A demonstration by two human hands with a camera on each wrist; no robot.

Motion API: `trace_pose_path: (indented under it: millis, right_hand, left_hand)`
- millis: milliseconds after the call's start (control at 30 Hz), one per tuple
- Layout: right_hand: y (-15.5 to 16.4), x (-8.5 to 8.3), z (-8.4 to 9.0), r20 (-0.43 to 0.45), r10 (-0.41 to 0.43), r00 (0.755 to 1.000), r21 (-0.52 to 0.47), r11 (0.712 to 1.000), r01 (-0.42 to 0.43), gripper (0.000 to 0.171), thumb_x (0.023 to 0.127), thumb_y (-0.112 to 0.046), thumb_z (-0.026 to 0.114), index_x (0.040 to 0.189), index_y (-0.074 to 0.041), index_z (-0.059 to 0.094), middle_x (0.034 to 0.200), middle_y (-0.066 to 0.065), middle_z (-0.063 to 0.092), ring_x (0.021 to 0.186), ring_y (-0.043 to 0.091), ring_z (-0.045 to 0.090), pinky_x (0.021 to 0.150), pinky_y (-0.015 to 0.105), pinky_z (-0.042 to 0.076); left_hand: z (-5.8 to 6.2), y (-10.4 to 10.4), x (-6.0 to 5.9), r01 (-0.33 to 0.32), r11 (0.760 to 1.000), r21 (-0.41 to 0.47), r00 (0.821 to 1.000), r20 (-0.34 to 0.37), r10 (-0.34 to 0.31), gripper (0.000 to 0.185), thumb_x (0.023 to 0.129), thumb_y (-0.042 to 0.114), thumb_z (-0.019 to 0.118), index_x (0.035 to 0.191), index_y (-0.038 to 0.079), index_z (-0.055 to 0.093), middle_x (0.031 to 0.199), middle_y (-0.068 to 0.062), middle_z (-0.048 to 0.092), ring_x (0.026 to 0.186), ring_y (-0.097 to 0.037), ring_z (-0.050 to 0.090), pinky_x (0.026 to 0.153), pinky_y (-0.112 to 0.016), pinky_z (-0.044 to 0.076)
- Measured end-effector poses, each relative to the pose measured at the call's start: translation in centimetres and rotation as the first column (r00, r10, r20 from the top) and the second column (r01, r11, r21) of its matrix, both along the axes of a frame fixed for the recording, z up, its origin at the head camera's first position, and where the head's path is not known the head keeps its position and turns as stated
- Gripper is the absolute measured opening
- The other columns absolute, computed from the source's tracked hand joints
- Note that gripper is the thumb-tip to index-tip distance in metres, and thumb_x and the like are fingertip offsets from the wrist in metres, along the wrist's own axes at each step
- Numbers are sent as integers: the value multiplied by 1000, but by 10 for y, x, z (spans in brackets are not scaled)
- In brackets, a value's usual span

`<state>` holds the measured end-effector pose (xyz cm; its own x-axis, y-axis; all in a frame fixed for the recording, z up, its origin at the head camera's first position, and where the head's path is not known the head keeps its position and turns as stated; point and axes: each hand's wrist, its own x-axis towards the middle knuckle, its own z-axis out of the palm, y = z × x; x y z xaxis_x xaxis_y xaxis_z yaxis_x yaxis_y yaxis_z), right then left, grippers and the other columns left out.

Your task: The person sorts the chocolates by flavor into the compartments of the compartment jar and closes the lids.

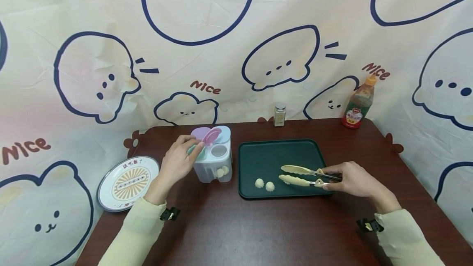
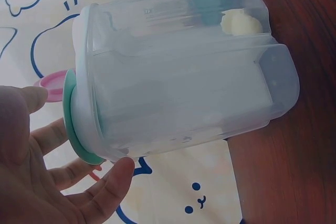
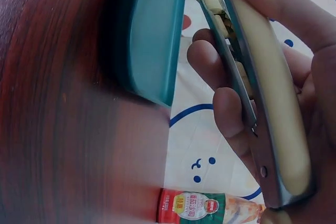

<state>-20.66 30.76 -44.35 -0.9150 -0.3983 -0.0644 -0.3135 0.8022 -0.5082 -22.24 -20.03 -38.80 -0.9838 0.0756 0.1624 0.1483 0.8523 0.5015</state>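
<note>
Against a cartoon-bear backdrop, our left hand steadies the clear container with fingers relaxed, while our right hand should ease open tongs squarely over the tray's dumplings.

Bright, even light is filling the head view, its edges bowing outward. Both wrist views are blurring up close, shadows staying soft.
</note>
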Motion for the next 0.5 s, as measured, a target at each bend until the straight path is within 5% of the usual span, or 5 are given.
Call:
trace_pose_path:
  millis: [500]
  right_hand:
    - [5, 0, -3, -14, 27, 1000, 41, 999, -26, 46, 80, -41, 82, 118, -15, 75, 108, 1, 76, 75, 4, 57, 65, 20, 49]
  left_hand:
    - [0, 0, -1, -3, 1000, 3, 1000, 5, 3, 62, 101, 60, 39, 136, 14, 61, 146, -14, 48, 133, -39, 48, 106, -66, 42]
